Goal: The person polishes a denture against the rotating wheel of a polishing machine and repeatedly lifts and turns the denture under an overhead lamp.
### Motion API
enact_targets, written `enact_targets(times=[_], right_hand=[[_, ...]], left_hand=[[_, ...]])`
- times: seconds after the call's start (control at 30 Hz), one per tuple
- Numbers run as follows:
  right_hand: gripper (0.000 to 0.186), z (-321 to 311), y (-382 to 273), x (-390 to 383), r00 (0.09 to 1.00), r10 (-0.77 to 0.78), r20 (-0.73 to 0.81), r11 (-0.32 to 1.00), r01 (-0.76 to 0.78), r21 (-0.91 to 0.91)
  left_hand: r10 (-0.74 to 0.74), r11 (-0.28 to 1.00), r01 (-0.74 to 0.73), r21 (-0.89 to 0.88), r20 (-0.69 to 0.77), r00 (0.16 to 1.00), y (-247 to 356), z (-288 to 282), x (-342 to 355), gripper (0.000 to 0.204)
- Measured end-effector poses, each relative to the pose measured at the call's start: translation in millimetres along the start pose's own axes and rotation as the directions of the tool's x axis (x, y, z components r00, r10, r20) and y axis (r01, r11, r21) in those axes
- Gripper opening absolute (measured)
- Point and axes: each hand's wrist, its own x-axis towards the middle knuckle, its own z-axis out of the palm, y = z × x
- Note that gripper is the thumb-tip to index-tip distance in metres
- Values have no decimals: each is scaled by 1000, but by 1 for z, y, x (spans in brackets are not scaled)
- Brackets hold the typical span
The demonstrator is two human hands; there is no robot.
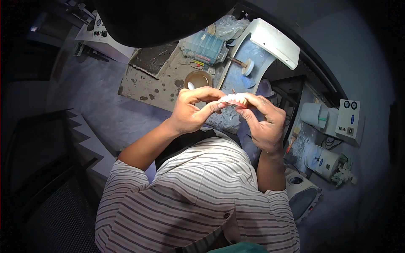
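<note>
Between my two hands is a denture (pixel 234 100) with a row of white teeth and a pink base, the teeth facing up. My left hand (pixel 195 109) pinches its left end between thumb and forefinger. At the other end, my right hand (pixel 265 120) grips it with the thumb below and the fingers above. Both hands are raised in front of my striped shirt, near a polishing lathe. The lathe has a teal motor (pixel 203 46) and a pale round wheel (pixel 248 66) on its shaft, beneath a white curved hood (pixel 270 42).
A round bowl (pixel 198 78) with brownish liquid stands on the stained worktop (pixel 147 86) just beyond my left hand. A dark wet tray (pixel 154 59) lies further left. To the right are a white control box (pixel 349 122), a white container (pixel 314 114) and a brush (pixel 293 138).
</note>
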Motion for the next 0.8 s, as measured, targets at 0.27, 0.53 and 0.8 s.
enact_targets(times=[0.27,0.53,0.8], right_hand=[[30,5,3,-2,999,32,-6,996,-31,82],[30,2,3,0,999,33,5,997,-33,73],[27,0,6,3,1000,-17,12,999,16,29]], left_hand=[[-170,952,177,-249,49,984,-9,2,-4,19],[-155,972,166,-166,78,985,-15,2,-2,21],[-132,985,138,-106,59,989,-17,1,1,21]])
